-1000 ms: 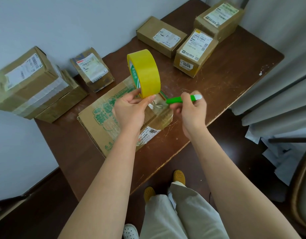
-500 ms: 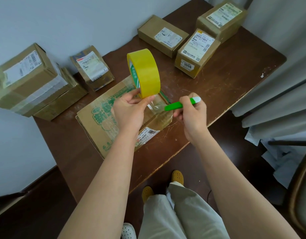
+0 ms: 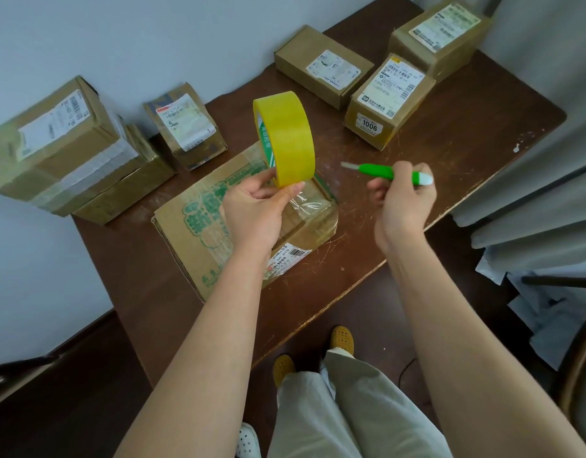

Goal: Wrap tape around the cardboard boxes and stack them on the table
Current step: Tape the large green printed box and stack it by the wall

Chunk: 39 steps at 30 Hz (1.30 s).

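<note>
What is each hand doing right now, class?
Left hand: grips the yellow tape roll.
Right hand: grips the green utility knife.

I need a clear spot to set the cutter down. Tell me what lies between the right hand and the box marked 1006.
In the head view, only bare scratched table lies between the right hand and the 1006 box.

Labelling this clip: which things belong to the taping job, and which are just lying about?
In use: tape roll in left hand; green cutter in right hand; green-printed box; other boxes, e.g. the 1006 box.
Lying about: curtain; chair.
</note>
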Tool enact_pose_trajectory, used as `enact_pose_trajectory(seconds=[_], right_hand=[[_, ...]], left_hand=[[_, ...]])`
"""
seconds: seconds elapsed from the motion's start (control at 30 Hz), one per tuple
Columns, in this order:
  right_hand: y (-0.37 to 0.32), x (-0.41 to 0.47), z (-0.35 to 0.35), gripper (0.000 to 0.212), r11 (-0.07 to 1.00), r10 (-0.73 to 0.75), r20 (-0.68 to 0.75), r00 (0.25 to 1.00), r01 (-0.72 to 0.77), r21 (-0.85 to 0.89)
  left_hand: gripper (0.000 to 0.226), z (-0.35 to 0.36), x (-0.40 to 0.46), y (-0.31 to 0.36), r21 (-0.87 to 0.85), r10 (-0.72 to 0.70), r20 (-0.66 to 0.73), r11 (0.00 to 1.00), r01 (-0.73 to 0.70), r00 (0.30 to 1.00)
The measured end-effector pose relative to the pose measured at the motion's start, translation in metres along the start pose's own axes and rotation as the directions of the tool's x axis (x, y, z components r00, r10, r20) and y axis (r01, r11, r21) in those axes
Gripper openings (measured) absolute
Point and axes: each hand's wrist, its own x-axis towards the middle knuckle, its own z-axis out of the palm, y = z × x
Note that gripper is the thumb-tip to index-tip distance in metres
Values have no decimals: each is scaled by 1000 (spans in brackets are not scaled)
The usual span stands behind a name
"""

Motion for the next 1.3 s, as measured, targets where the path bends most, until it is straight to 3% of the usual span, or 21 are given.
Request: enact_pose_trajectory(seconds=[0.1,0.27,0.4,0.6,0.7,0.73,0.8,0.9,1.0,1.2,1.3], right_hand=[[-1,7,-10,23,998,55,-48,997,-56,-15],[4,-13,-8,29,986,114,223,968,-82,-147],[13,-25,7,30,973,103,301,948,-33,-228],[7,-6,5,27,989,29,60,998,-20,-147],[12,10,-4,16,992,41,-51,998,-47,-119],[18,16,-8,12,987,82,-85,993,-93,-135],[35,28,-18,26,949,219,-141,965,-245,-201],[54,39,-25,24,866,449,-158,879,-472,-165],[66,44,-26,39,805,553,-133,823,-569,-169],[68,51,-31,63,792,538,-161,828,-561,-238],[54,47,-26,49,835,396,-157,905,-426,-349]], left_hand=[[44,0,1,-1,-11,-10,-3,1000,10,1000],[36,3,1,0,-23,-15,-4,1000,15,1000],[40,3,1,-2,-20,-5,-8,1000,5,1000],[37,2,1,8,-180,-7,-61,984,-4,998],[38,1,0,8,-146,-4,-34,989,-1,999],[40,1,0,7,-141,-8,-25,990,4,1000],[39,-1,1,6,-130,-3,-18,992,1,1000],[37,-5,4,5,-119,13,-7,993,-14,1000],[39,-7,7,2,-115,20,-3,993,-20,1000],[36,-12,10,-2,-82,54,34,995,-51,998],[35,-14,11,-1,-66,56,55,996,-53,997]])
